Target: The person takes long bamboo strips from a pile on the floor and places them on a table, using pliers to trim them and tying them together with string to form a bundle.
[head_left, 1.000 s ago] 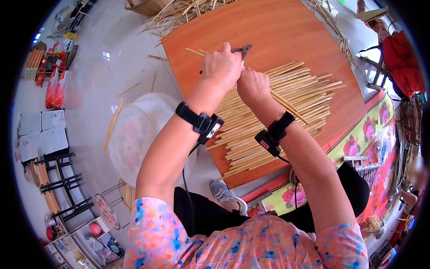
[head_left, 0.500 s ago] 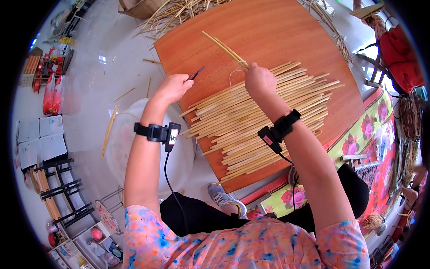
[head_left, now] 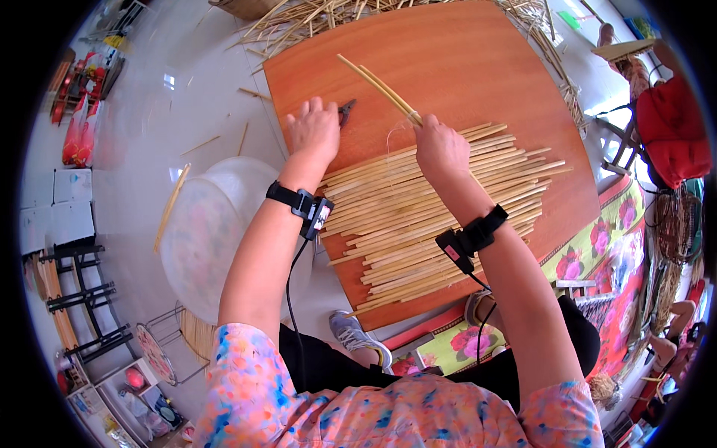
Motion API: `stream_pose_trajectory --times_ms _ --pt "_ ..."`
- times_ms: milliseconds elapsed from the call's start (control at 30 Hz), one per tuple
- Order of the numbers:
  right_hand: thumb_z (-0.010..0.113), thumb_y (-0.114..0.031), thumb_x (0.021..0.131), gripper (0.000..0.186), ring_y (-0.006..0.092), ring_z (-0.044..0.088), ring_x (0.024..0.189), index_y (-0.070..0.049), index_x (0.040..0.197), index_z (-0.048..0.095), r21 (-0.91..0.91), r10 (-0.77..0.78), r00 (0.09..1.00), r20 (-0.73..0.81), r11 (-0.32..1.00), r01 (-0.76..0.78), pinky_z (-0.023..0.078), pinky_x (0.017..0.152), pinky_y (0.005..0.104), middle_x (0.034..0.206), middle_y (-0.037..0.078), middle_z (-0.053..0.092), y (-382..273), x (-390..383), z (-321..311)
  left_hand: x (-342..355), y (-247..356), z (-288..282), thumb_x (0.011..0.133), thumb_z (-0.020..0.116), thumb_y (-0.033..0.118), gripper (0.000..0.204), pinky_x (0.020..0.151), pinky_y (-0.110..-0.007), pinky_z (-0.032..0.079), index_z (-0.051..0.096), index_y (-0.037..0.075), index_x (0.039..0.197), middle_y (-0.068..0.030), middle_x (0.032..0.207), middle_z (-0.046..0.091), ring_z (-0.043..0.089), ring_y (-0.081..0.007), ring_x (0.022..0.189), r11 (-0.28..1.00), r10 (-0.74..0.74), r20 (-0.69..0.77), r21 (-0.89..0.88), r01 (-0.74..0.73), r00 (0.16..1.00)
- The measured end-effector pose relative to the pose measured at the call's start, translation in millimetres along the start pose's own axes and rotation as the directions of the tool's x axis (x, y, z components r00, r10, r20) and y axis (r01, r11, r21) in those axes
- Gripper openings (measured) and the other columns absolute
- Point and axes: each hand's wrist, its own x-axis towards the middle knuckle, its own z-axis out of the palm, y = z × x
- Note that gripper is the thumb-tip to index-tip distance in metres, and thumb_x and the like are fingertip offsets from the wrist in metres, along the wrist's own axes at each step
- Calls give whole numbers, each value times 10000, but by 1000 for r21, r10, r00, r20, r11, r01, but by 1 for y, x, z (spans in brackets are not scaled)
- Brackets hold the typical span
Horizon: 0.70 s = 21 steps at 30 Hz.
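Note:
My right hand (head_left: pixel 442 153) is closed around two pale reed stalks (head_left: pixel 377 88), which stick out past the fingers toward the far left. A thin, light thread (head_left: pixel 389 138) curves down from the stalks near the fingertips. On the wooden table (head_left: pixel 403 45), my left hand (head_left: pixel 314 133) is over the left edge with its fingers apart. Dark-handled snips (head_left: pixel 346 112) lie just right of those fingers, their near end partly hidden by the hand. Many stalks lie side by side as a joined mat (head_left: pixel 441 216) between and below my hands.
Loose stalks (head_left: pixel 321 21) are heaped beyond the table's far edge. A translucent plastic sheet or tub (head_left: pixel 198 246) is on the floor at left, with a few stalks near it. A flowered cloth (head_left: pixel 567 261) lies at right, below a red bag (head_left: pixel 672 131).
My left hand has moved right and let go of the snips, which now rest on the table. The right hand still holds the two stalks, slightly shifted. The whole view has tilted a little.

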Motion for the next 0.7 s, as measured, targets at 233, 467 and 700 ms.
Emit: stream_pose_trajectory --times_ms 233,467,700 --pt "513 -285 957 225 343 671 766 -62 928 521 -97 -185 982 -49 979 180 522 699 450 858 146 670 -9 7 -3 2 33 -25 800 691 118 78 663 -336 507 715 66 852 -78 806 654 641 -206 716 730 -84 -66 -683 17 994" --pt "535 -192 908 106 259 649 647 -92 917 501 -288 -506 835 -217 850 441 472 637 377 744 73 621 -15 18 -2 -3 25 6 826 638 27 168 775 -311 496 709 97 961 -99 961 651 608 -206 844 360 -182 184 -901 240 966" --pt "548 -190 902 113 232 636 646 -100 925 484 -311 -609 741 -283 789 530 449 630 378 721 51 597 -21 25 -3 -3 18 13 841 669 56 152 844 -265 444 671 32 991 -16 938 577 526 -114 897 312 97 25 -950 -6 995"
